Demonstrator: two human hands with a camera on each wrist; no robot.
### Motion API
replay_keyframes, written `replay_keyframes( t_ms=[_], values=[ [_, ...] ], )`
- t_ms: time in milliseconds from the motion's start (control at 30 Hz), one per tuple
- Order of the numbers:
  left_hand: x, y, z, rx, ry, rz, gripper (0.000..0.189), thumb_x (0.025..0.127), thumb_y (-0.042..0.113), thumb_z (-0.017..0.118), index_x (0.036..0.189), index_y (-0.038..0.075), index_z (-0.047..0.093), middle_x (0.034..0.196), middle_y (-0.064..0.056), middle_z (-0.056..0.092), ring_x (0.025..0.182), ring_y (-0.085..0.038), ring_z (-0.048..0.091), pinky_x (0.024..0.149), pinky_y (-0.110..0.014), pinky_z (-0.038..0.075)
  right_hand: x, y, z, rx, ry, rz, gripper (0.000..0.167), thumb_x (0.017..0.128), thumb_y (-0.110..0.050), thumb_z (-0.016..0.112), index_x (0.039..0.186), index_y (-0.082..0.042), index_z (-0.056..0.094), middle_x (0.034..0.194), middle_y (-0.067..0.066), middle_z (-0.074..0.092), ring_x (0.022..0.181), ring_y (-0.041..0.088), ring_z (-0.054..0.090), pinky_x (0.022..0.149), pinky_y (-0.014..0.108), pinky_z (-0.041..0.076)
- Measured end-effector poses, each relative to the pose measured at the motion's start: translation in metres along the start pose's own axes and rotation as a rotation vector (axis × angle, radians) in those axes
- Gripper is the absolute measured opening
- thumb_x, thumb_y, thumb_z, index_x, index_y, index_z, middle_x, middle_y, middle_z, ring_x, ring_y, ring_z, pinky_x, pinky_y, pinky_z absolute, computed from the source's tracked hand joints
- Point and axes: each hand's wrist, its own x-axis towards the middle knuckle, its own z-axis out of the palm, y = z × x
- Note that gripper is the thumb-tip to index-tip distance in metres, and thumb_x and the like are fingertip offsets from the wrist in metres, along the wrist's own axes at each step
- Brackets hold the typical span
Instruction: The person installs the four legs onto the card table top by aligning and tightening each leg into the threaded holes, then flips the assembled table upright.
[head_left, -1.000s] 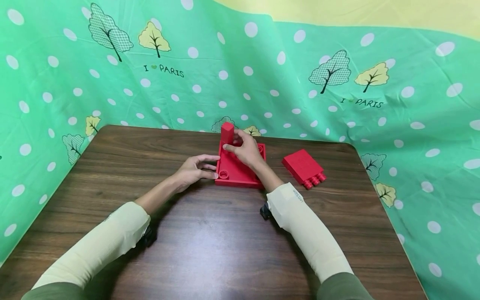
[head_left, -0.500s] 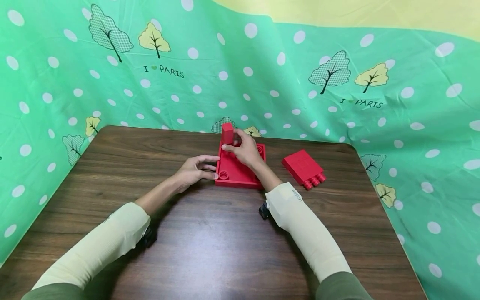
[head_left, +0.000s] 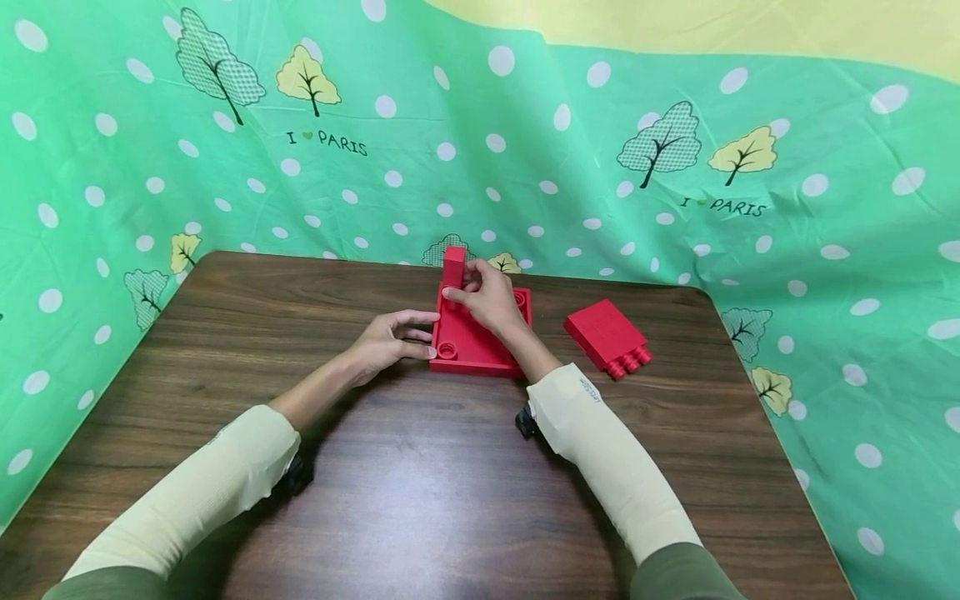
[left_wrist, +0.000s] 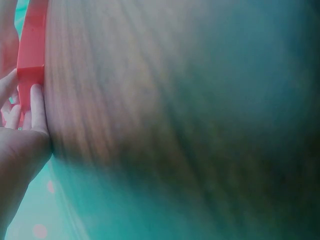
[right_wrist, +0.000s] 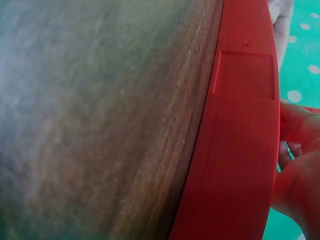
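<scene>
In the head view, my right hand (head_left: 487, 298) pinches an upright red square post (head_left: 453, 267) low down, thumb in front and fingers behind. The post stands at the back left corner of a shallow red tray (head_left: 476, 337), and its foot is hidden by the hand. My left hand (head_left: 382, 343) rests against the tray's left side, fingers fairly straight and touching the wall. The left wrist view shows those fingertips on the red side (left_wrist: 32, 60). A ring-shaped socket (head_left: 447, 351) is visible at the front left corner of the tray.
To the right of the tray, several stacked or joined red pieces form a flat block (head_left: 606, 333) with knobbed ends pointing forward. The dark wooden table (head_left: 390, 500) meets a green dotted cloth (head_left: 525, 150) behind its back edge.
The red post has turned slightly in my right hand, so one face now looks more to the front. My right forearm has shifted a little left. My left hand stays in place.
</scene>
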Motion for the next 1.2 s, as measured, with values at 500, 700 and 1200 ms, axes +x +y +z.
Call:
replay_keyframes(
  t_ms=[500,700,1200],
  values=[
    [0.003,-0.003,-0.001,0.008,0.005,-0.003,0.07,0.094,-0.006,0.085,0.159,0.002,0.062,0.158,-0.026,0.066,0.134,-0.029,0.072,0.095,-0.022,0.065,-0.004,-0.011,-0.02,-0.133,-0.093,-0.007,0.061,0.096,-0.029,0.093,0.145,-0.005,0.066,0.134,0.015,0.076,0.118,0.031,0.072,0.106,0.045,0.064],
    [0.004,-0.002,0.0,-0.015,0.011,-0.027,0.071,0.093,-0.009,0.084,0.159,0.002,0.061,0.16,-0.026,0.064,0.135,-0.032,0.072,0.095,-0.024,0.067,-0.013,-0.005,-0.058,-0.133,-0.117,0.005,0.059,0.1,-0.029,0.089,0.148,-0.003,0.068,0.144,0.018,0.072,0.127,0.035,0.07,0.112,0.048,0.062],
    [0.008,0.002,0.001,-0.054,0.037,-0.08,0.068,0.092,-0.009,0.086,0.156,0.004,0.065,0.14,-0.028,0.073,0.111,-0.018,0.077,0.091,-0.033,0.071,-0.037,0.028,-0.15,-0.207,-0.103,0.125,0.054,0.103,-0.032,0.085,0.144,-0.001,0.069,0.149,0.022,0.069,0.136,0.04,0.066,0.116,0.054,0.057]
  ],
)
